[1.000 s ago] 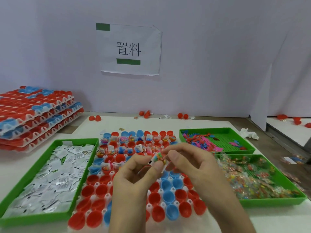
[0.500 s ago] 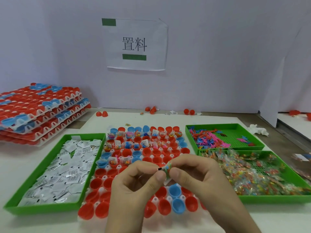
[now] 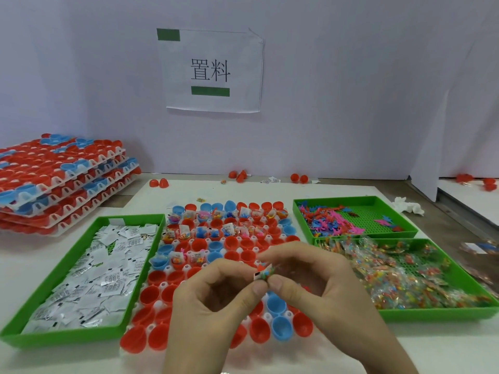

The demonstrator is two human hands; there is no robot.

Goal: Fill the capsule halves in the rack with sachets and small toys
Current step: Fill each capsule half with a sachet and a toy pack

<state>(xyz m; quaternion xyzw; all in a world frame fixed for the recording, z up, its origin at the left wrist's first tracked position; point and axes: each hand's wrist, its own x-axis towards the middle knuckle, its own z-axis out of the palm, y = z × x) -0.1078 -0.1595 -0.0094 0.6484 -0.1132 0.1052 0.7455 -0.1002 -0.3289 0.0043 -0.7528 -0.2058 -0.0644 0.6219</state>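
A white rack of red and blue capsule halves lies in the middle of the table. Its far rows hold sachets and small toys; the near rows are bare cups. Above the rack's near middle, my left hand and my right hand meet fingertip to fingertip. Together they pinch a small bundle: a white sachet with a colourful toy packet. A green tray of white sachets sits left of the rack. Two green trays on the right hold small plastic toys and clear packets of coloured bits.
A stack of filled capsule racks stands at the far left. Loose red capsule halves lie along the back wall under a paper sign. A crumpled white tissue lies at the far right, near a partition edge.
Both hands have kept the small bundle pinched between them and sunk slightly toward the near part of the rack. The view has tilted a little.
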